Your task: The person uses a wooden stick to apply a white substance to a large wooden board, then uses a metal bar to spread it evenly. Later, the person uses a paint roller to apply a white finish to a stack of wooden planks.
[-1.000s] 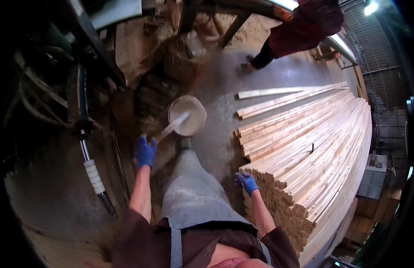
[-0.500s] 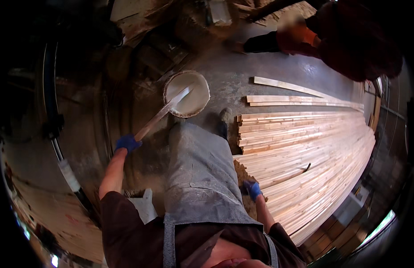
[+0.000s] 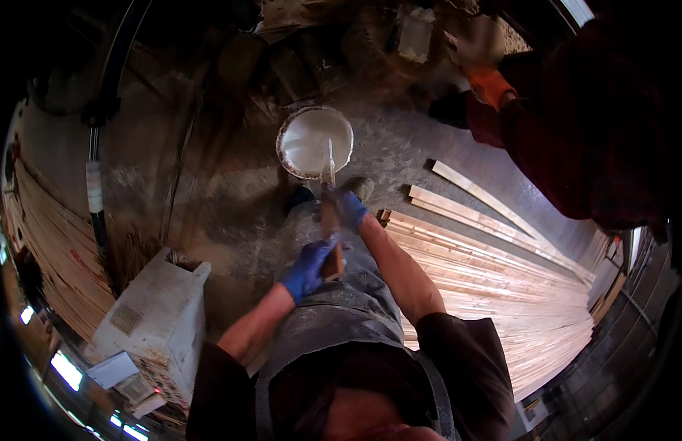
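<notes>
Both my hands wear blue gloves and are on one wooden stick [image 3: 333, 266], in front of my grey apron [image 3: 341, 309]. Closed around its near part is my left hand [image 3: 309, 266]. Farther along, my right hand [image 3: 347, 209] grips it, with some fingers hidden behind the wood. The stick's far end, coated white, reaches into a round bucket [image 3: 280, 158] with a crusted rim. Pale white liquid [image 3: 311, 136] lies inside the bucket. My shoe [image 3: 362, 189] stands just to the bucket's near right.
Long wooden boards [image 3: 488, 294] lie stacked at my right, with a few loose boards [image 3: 488, 202] beyond. A person's orange-gloved hand [image 3: 491, 88] is at the upper right. A white machine cabinet [image 3: 164, 309] stands at my left, near a vertical pole [image 3: 96, 184].
My right hand has left the boards' side and come onto the stick. My left hand has moved right with the stick, which now points straight away from me. The view has turned.
</notes>
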{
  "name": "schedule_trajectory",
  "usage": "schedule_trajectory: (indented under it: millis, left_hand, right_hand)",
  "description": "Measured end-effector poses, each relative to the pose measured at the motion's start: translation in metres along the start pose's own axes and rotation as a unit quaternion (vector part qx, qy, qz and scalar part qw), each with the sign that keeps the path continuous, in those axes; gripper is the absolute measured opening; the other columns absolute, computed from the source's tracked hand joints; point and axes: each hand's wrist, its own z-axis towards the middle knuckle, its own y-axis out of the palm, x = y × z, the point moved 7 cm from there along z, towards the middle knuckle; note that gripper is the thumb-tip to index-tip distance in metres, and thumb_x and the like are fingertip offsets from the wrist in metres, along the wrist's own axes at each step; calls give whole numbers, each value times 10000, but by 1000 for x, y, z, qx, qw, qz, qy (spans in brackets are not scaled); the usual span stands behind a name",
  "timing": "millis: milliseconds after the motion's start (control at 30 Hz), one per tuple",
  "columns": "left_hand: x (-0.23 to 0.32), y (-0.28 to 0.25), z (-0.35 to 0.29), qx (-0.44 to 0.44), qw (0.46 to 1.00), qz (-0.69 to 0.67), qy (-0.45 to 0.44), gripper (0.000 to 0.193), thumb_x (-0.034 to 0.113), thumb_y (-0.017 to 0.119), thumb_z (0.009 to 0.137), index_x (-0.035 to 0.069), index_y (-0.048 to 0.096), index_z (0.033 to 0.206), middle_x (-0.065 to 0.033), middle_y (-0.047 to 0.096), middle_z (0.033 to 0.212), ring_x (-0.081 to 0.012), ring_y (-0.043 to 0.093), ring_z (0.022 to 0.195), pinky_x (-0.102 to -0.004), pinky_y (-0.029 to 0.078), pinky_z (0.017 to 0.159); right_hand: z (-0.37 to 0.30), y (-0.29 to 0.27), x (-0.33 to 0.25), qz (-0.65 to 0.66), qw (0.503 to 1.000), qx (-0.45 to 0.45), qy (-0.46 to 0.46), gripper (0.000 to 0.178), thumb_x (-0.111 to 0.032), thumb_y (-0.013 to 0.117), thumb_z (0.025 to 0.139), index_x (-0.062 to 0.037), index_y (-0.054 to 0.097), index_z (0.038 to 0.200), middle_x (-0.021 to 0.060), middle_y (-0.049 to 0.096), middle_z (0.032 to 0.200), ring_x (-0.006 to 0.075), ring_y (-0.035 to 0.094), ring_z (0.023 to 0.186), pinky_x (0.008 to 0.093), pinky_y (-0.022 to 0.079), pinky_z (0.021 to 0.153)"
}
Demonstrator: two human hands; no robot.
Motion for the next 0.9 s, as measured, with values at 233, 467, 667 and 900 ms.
schedule_trajectory:
  millis: [233, 467, 667, 900]
  left_hand:
    - [20, 26, 14, -74, 970, 227, 52, 378, 354, 514, 981, 23, 597, 1143, -99, 675, 822, -187, 669, 709, -298, 545, 665]
    - [-15, -168, 28, 214, 954, -105, 182, 329, 320, 478, 966, 63, 614, 1119, -113, 677, 911, -214, 673, 767, -324, 548, 666]
    - [-230, -304, 16, 341, 920, -177, 72, 295, 286, 508, 970, 67, 574, 1157, -131, 681, 915, -243, 671, 686, -357, 553, 588]
    - [-230, -236, 9, 295, 945, -140, 3, 262, 272, 513, 964, 66, 612, 1092, -141, 685, 877, -259, 676, 676, -365, 557, 596]
  right_hand:
    - [-25, -114, 105, -38, 991, -60, 110, 274, -220, 603, 924, -29, 649, 1116, 89, 682, 915, 219, 667, 795, 338, 544, 668]
    - [-110, -201, 40, 127, 910, -61, 389, 283, -280, 615, 916, -47, 612, 1077, 106, 636, 758, 208, 608, 569, 330, 486, 485]
    - [-176, -230, 11, 79, 922, -71, 373, 266, -249, 624, 915, -36, 601, 1072, 86, 620, 748, 173, 584, 555, 315, 502, 509]
    - [-116, -209, -48, -382, 896, -43, 224, 421, -426, 510, 928, -39, 606, 1063, 177, 682, 835, 309, 672, 731, 417, 524, 663]
